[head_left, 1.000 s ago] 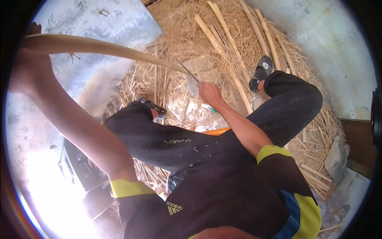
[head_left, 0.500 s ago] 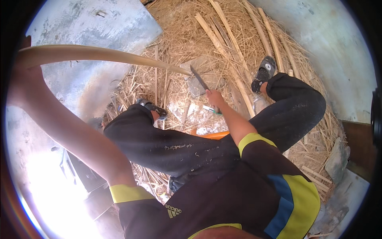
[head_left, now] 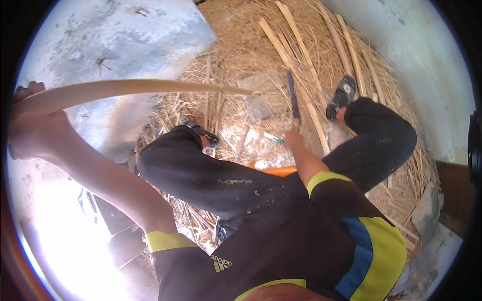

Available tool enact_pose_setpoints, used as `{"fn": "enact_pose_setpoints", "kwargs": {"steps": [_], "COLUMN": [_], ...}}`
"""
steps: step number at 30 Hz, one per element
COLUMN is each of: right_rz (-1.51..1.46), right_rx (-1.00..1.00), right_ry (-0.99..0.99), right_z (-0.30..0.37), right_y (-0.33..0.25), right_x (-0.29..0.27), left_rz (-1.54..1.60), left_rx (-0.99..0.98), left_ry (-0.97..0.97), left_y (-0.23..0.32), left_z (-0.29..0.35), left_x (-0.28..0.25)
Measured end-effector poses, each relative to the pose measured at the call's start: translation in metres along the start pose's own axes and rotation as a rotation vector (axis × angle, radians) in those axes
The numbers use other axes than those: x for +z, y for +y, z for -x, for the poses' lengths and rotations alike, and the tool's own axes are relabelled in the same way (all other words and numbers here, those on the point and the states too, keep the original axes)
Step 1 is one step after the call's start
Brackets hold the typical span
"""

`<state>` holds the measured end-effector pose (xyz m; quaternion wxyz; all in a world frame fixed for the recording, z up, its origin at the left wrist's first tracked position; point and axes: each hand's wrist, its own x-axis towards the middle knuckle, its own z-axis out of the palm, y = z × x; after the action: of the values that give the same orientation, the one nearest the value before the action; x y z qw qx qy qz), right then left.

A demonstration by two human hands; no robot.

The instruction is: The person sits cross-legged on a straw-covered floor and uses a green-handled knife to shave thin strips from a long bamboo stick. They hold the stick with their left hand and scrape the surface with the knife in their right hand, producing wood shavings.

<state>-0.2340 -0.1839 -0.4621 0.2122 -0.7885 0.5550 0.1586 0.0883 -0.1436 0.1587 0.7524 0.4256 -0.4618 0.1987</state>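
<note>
My left hand (head_left: 37, 131) is raised at the far left, its fingers wrapped round the thick end of a long pale bamboo strip (head_left: 135, 86). The strip arches across to the right, and its thin tip hangs above a flat grey stone (head_left: 261, 108) between my feet. In my right hand (head_left: 292, 138) is the handle of a long dark-bladed knife (head_left: 291, 93). Its blade points away from me, to the right of the strip's tip and apart from it. A small white and green object (head_left: 273, 138) lies just left of my right hand.
Straw-like shavings (head_left: 241, 40) cover the floor. Several long bamboo strips (head_left: 304, 45) lie at the far right. My shoes (head_left: 343, 95) flank the stone. An orange bar (head_left: 278, 171) shows under my legs. Pale walls or panels (head_left: 150, 40) curve round both sides; a stone slab (head_left: 428, 210) leans at right.
My right hand has drawn the knife right, away from the strip's tip, and its blade has swung more upright. The left hand has lowered slightly with the strip. The whole view has shifted a little.
</note>
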Motion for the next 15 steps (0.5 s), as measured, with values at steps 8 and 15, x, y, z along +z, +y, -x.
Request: {"fn": "enact_pose_setpoints", "kwargs": {"steps": [8, 15], "right_rz": [0.092, 0.000], "right_rx": [0.027, -0.252], "right_ry": [-0.061, -0.189], "right_z": [-0.009, 0.012], "right_y": [0.000, -0.031], "right_x": [0.037, -0.029], "left_rz": [-0.610, -0.480], "left_rx": [0.309, 0.165], "left_ry": [0.085, 0.269], "left_y": [0.015, 0.046], "left_z": [0.011, 0.099], "left_x": [-0.045, -0.007]}}
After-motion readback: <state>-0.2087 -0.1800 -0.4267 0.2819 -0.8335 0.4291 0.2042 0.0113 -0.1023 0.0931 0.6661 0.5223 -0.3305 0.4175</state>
